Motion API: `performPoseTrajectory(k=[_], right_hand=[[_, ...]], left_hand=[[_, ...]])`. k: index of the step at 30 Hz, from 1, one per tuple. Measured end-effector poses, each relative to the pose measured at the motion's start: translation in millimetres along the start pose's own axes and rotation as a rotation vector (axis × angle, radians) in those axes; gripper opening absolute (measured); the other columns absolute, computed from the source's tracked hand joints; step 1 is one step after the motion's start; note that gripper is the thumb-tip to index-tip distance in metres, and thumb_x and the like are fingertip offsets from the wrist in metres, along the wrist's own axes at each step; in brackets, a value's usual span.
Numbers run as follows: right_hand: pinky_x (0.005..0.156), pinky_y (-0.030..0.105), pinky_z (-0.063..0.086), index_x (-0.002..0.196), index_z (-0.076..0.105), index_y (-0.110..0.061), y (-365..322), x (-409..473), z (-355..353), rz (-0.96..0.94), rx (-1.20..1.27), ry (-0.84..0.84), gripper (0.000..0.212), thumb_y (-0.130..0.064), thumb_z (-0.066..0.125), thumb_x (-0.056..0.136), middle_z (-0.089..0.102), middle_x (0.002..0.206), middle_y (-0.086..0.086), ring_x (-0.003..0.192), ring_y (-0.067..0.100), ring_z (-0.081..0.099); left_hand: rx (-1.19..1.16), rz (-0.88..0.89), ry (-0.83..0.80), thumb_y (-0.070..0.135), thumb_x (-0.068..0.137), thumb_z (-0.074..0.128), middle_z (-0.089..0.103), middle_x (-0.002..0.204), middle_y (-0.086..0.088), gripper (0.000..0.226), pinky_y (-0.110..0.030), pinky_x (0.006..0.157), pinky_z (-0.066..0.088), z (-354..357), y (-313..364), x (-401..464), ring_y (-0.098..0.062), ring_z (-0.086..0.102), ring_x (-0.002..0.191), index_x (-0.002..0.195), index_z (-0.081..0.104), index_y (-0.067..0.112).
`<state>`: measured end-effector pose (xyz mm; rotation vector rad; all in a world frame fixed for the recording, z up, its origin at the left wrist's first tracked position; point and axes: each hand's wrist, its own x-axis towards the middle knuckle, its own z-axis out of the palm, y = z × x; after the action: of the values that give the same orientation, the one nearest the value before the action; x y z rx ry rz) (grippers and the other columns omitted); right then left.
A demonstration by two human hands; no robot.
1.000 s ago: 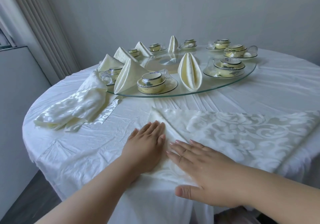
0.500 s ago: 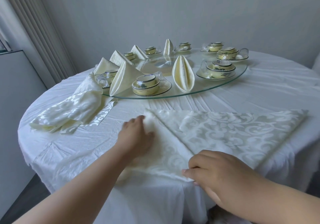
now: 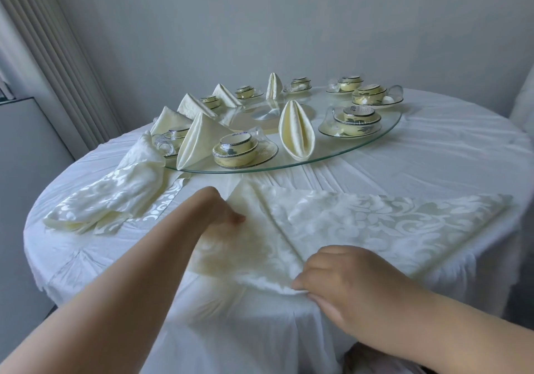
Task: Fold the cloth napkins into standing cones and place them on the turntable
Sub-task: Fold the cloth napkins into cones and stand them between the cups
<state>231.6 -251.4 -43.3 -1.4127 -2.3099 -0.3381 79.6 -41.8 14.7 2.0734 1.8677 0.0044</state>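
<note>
Right hand: the right hand (image 3: 351, 284) has its fingers curled and pinches the near corner of the napkin at the table's front edge.
Left hand: the left hand (image 3: 218, 210) grips the left fold of the same cloth near its far corner, thumb on top; the other fingers are hidden under the fabric.
Napkin in work: the patterned cream napkin (image 3: 346, 229) lies on the tablecloth between the two hands, its left part folded over into a narrow flap, its right part spread flat and reaching out to a point at the right.
Napkin pile: a loose heap of unfolded napkins (image 3: 115, 194) lies to the left, well apart from the hands, its far end touching the rim of the turntable.
Turntable: the glass turntable (image 3: 346, 154) sits beyond the napkin in the middle of the table.
Folded cones: a tall cone (image 3: 296, 133) stands near the front rim; a wider one (image 3: 199, 139) stands to its left; more stand along the left and far side.
Crockery: a cup and saucer set (image 3: 239, 149) sits between the two front cones; others ring the glass.
Table: a round table with a white tablecloth (image 3: 433, 157).
</note>
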Motion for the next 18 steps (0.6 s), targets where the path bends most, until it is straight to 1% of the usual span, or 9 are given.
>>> performPoseTrajectory(k=[3, 5, 7, 8, 9, 12, 14, 16, 18], right_hand=[[0.045, 0.027, 0.047, 0.071, 0.067, -0.022, -19, 26, 9, -0.002, 0.013, 0.060, 0.022, -0.015, 0.077, 0.052, 0.058, 0.062, -0.008, 0.057, 0.016, 0.056], [0.043, 0.025, 0.046, 0.071, 0.067, -0.021, -33, 41, 21, -0.001, 0.059, 0.070, 0.023, -0.016, 0.080, 0.052, 0.057, 0.061, -0.006, 0.055, 0.017, 0.055], [0.044, 0.024, 0.047, 0.073, 0.068, -0.020, -42, 47, 30, -0.030, 0.097, 0.056, 0.017, -0.024, 0.078, 0.060, 0.058, 0.062, -0.006, 0.056, 0.017, 0.056], [0.048, 0.023, 0.049, 0.076, 0.069, -0.021, -43, 47, 32, -0.037, 0.126, 0.047, 0.015, -0.034, 0.071, 0.070, 0.060, 0.065, -0.006, 0.059, 0.016, 0.058], [0.054, 0.022, 0.052, 0.082, 0.070, -0.022, -41, 44, 29, -0.005, 0.180, 0.027, 0.026, -0.045, 0.060, 0.079, 0.063, 0.070, -0.006, 0.064, 0.015, 0.060], [0.086, 0.026, 0.050, 0.114, 0.065, -0.022, -30, 34, 5, 0.160, 0.191, -0.027, 0.064, -0.067, 0.027, 0.089, 0.067, 0.108, -0.005, 0.099, 0.013, 0.063], [0.112, 0.029, 0.026, 0.143, 0.039, -0.028, -15, 27, -11, 0.285, 0.144, -0.168, 0.083, -0.074, 0.006, 0.082, 0.041, 0.147, -0.009, 0.136, 0.009, 0.035], [0.118, 0.026, 0.003, 0.152, 0.010, -0.035, 0, 15, -18, 0.390, 0.149, -0.345, 0.093, -0.077, -0.005, 0.070, 0.006, 0.159, -0.016, 0.145, 0.003, 0.002], [0.119, 0.027, -0.004, 0.152, -0.001, -0.036, 13, 3, -18, 0.440, 0.133, -0.426, 0.098, -0.079, -0.012, 0.064, -0.008, 0.158, -0.019, 0.144, 0.000, -0.010]], left_hand=[[0.164, 0.032, 0.010, 0.051, 0.066, 0.081, 0.062, 0.077, -0.009, 0.054, -0.032, 0.073, 0.047, -16, 6, 8, -0.026, 0.063, 0.076, 0.089, 0.063, 0.006], [0.244, 0.049, 0.002, 0.050, 0.069, 0.079, 0.069, 0.097, -0.011, 0.059, -0.032, 0.078, 0.048, -18, 8, 15, -0.027, 0.065, 0.092, 0.102, 0.065, 0.003], [0.253, 0.063, -0.011, 0.046, 0.074, 0.077, 0.067, 0.115, -0.012, 0.062, -0.030, 0.077, 0.045, -13, 6, 18, -0.026, 0.062, 0.094, 0.115, 0.062, 0.003], [0.225, 0.064, -0.009, 0.045, 0.075, 0.077, 0.064, 0.119, -0.013, 0.065, -0.029, 0.078, 0.045, -9, 4, 21, -0.026, 0.060, 0.096, 0.120, 0.059, 0.003], [0.192, 0.057, 0.016, 0.046, 0.074, 0.077, 0.060, 0.123, -0.014, 0.070, -0.031, 0.083, 0.045, -6, 1, 21, -0.028, 0.058, 0.104, 0.124, 0.055, 0.002], [0.147, 0.169, 0.378, 0.053, 0.080, 0.067, 0.044, 0.136, -0.016, 0.075, -0.043, 0.100, 0.037, 3, -4, 9, -0.035, 0.038, 0.126, 0.134, 0.040, 0.008], [0.010, 0.453, 0.559, 0.045, 0.092, 0.053, 0.044, 0.139, -0.010, 0.054, -0.039, 0.105, 0.029, 18, 1, -20, -0.032, 0.034, 0.129, 0.137, 0.042, 0.016], [-0.050, 0.700, 0.433, 0.046, 0.097, 0.039, 0.039, 0.147, -0.002, 0.050, -0.032, 0.111, 0.020, 39, 8, -59, -0.023, 0.027, 0.137, 0.141, 0.039, 0.021], [0.085, 0.753, 0.210, 0.059, 0.094, 0.018, 0.017, 0.159, 0.003, 0.067, -0.031, 0.119, 0.008, 64, 9, -82, -0.015, 0.008, 0.146, 0.151, 0.019, 0.025]])
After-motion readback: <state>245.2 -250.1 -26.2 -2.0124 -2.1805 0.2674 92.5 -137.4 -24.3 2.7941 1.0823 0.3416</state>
